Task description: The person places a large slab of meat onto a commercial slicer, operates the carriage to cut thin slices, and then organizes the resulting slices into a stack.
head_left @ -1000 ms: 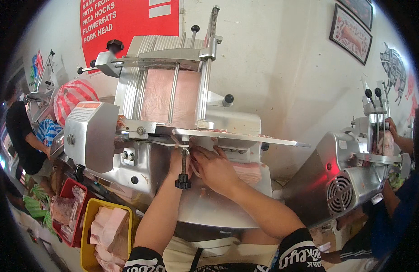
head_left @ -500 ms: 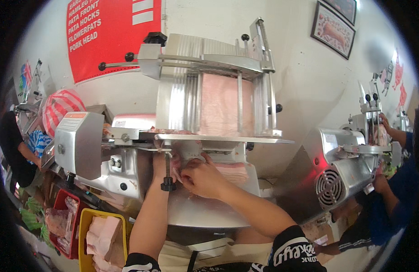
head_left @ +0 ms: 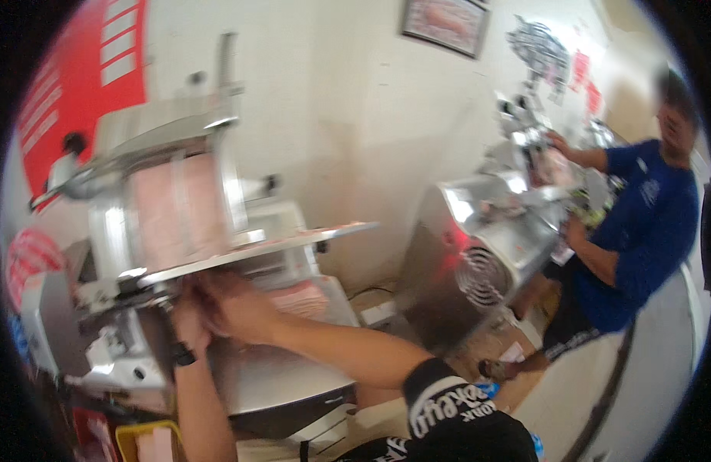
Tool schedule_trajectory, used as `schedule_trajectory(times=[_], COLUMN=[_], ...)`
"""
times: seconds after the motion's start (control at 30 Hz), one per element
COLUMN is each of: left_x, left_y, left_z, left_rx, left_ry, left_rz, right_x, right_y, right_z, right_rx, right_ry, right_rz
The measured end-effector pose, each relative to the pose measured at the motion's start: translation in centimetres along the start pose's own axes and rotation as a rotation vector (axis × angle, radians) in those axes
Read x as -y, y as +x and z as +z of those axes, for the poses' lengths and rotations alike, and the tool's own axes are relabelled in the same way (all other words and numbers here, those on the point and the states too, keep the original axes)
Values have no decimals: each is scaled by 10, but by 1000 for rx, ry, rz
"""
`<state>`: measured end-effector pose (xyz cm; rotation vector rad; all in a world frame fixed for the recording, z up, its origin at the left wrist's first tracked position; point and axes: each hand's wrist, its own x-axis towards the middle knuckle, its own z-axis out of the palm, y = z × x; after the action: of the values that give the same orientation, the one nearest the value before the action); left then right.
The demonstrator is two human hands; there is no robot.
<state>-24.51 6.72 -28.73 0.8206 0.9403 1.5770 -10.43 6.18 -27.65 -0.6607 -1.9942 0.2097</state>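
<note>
Both my hands are under the front edge of a metal meat slicer [head_left: 255, 258], smeared by motion. My left hand [head_left: 190, 319] is partly behind a black knob post; its fingers are hidden. Close beside it, my right hand [head_left: 240, 308] reaches in from the right, its fingers blurred together. Something pinkish shows between the two hands, too blurred to make out. A pile of pink meat slices [head_left: 301, 299] lies just right of my right hand, on the slicer's metal tray [head_left: 286, 381]. Above, a broad slab of pale pork [head_left: 178, 208] rests on the slicer's sloped carriage.
At the right, a person in a blue shirt [head_left: 652, 223] works at a second slicer [head_left: 478, 269]. Below left stand a yellow crate [head_left: 124, 443] and a red crate [head_left: 86, 420] with meat. A red and white striped bag [head_left: 36, 262] sits at the far left.
My view has swung to the right, so my slicer now appears farther left and the co-worker shows more fully. My hands remain close together under the slicer's edge.
</note>
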Motion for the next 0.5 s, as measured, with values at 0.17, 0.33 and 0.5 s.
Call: schedule_trajectory(times=[0.17, 0.33, 0.5], left_x=[12, 12, 15], left_y=[24, 17, 37], left_z=[-26, -14, -48], left_rx=[80, 144, 147], left_ry=[7, 70, 31], left_rz=[79, 81, 49], right_x=[1, 1, 26], right_y=[-12, -22, -20], right_z=[10, -1, -19], right_rx=[-36, 159, 277], right_ry=[-258, -255, -214], right_rz=[-91, -12, 27])
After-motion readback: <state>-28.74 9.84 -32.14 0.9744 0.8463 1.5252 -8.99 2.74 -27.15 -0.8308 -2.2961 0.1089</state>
